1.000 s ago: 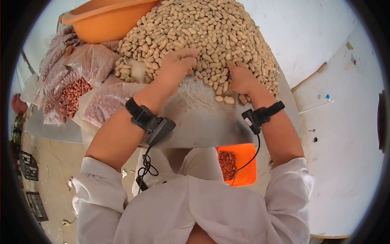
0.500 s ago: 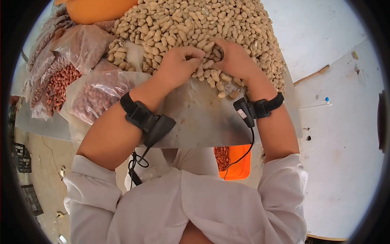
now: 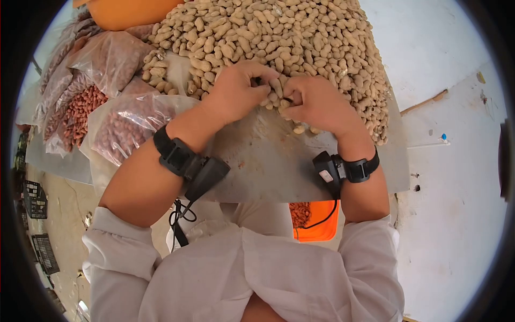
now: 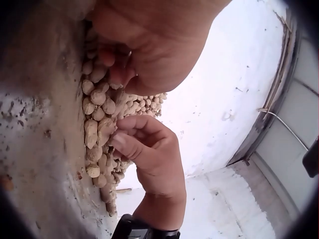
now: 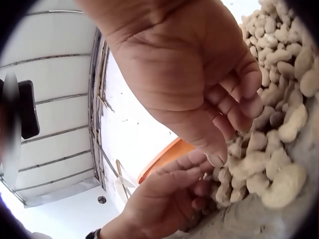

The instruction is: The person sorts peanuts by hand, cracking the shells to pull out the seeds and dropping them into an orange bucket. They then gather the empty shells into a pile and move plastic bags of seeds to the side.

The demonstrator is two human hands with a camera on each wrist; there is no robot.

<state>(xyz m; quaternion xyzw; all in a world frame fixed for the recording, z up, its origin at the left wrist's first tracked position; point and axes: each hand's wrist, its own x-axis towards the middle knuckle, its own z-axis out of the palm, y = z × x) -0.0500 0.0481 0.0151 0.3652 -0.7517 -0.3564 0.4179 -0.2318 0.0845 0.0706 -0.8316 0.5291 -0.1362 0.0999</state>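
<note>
A large heap of unshelled peanuts [image 3: 300, 40] covers the back of the grey metal table [image 3: 257, 161]. At its front edge the left hand [image 3: 236, 94] and right hand [image 3: 319, 104] face each other, with several peanuts [image 4: 106, 130] between them. The left hand [image 5: 159, 199] has thumb and fingers bent together at the peanuts, a small pale piece at their tips. The right hand [image 4: 159, 154] has its fingers curled and its thumb against a peanut's edge; in the right wrist view its fingertips [image 5: 249, 107] lie by the pods.
Clear bags [image 3: 110, 59] of reddish kernels [image 3: 83, 115] lie on the left, near an orange basin [image 3: 131, 13]. An orange container [image 3: 324, 217] with reddish contents stands below the table's front edge. Black crates [image 3: 45, 253] are on the floor at left.
Both hands have come closer together at the heap's front edge. The right hand has moved left since one second ago, and its fingers have curled inward. The head view has shifted slightly.
</note>
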